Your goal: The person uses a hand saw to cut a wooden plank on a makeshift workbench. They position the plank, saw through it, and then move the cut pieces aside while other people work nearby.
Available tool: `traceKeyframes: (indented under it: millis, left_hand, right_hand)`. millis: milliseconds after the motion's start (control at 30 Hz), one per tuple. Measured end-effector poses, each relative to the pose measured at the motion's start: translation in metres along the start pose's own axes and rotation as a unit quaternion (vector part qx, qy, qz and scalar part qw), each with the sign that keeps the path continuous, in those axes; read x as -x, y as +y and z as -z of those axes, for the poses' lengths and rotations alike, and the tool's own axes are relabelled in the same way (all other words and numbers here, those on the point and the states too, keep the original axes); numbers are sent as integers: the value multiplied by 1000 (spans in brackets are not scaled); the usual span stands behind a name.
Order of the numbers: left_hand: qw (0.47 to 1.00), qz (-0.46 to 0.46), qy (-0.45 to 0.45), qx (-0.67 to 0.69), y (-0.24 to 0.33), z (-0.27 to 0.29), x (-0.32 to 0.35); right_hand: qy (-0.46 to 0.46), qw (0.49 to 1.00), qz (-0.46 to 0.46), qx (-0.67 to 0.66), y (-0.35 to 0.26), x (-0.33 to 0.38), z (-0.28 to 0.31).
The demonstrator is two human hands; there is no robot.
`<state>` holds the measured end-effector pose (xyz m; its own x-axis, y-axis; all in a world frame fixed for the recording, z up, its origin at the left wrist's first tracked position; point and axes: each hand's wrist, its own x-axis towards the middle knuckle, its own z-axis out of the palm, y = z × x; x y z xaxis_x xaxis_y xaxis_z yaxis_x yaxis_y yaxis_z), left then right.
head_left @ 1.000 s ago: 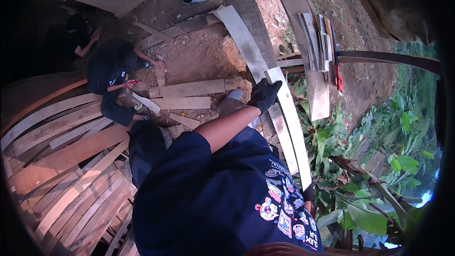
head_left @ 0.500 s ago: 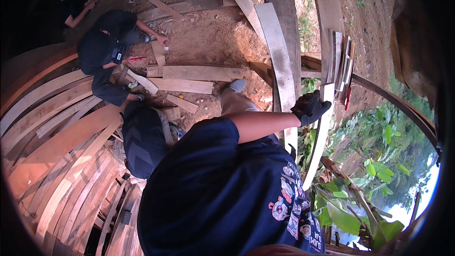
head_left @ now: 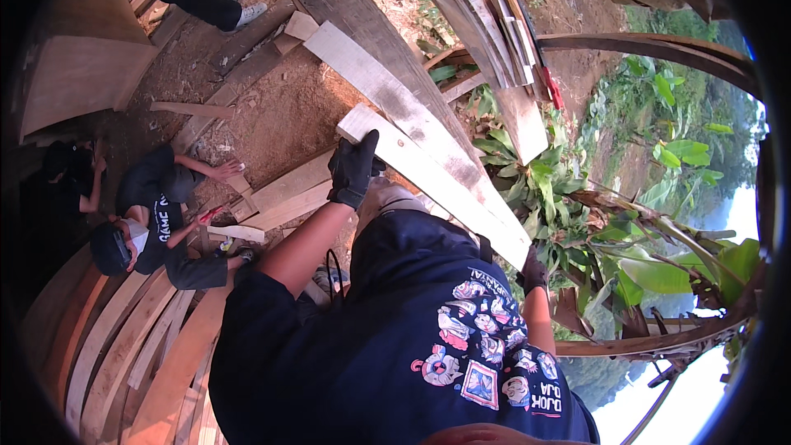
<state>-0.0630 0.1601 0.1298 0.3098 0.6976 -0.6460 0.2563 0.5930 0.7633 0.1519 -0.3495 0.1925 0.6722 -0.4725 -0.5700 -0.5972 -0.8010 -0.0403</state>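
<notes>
While both hands [head_left: 353,171] clasp its opposite ends, right partly hidden | pale plank [head_left: 445,180]: long, narrow, small brownish spot [head_left: 401,142]

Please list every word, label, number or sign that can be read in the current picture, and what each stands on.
I'll place the lettering without copying it.
Wearer's dark shirt: large pale lettering beside colourful cartoon prints, partly legible; a smaller line above is too small to read reliably.
Co-worker's dark shirt, at left: white lettering, partly legible.
Pale board in hand: no lettering I can make out.
</notes>
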Motion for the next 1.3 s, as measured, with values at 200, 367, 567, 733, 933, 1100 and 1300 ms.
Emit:
traceKeyframes:
  millis: [200, 367, 567, 733, 933, 1100, 1300]
  left_hand:
    - [998, 28, 30, 47, 2, 5, -53]
    - [985, -51, 70, 146, 26, -20, -82]
    - [971, -76, 33, 226, 47, -51, -101]
    - [956, 33, -87, 278, 33, -92, -71]
    - [915, 139, -277, 259, 11, -139, 0]
    - [916, 153, -290, 232, 5, -149, 14]
    - [936, 117, -265, 198, 17, -156, 13]
  right_hand:
    - [-133, 965, 71, -217, 24, 2, -33]
    - [40, 849, 514, 116, 25, -1, -58]
    - [99, 803, 582, 77, -3, 24, -71]
    - [-236, 842, 336, -351, -42, 76, -64]
    - [38, 828, 554, -79, -20, 47, -82]
    - [97, 823, 560, 7, -34, 63, -46]
    - [-191, 857, 323, -353, -39, 52, -49]
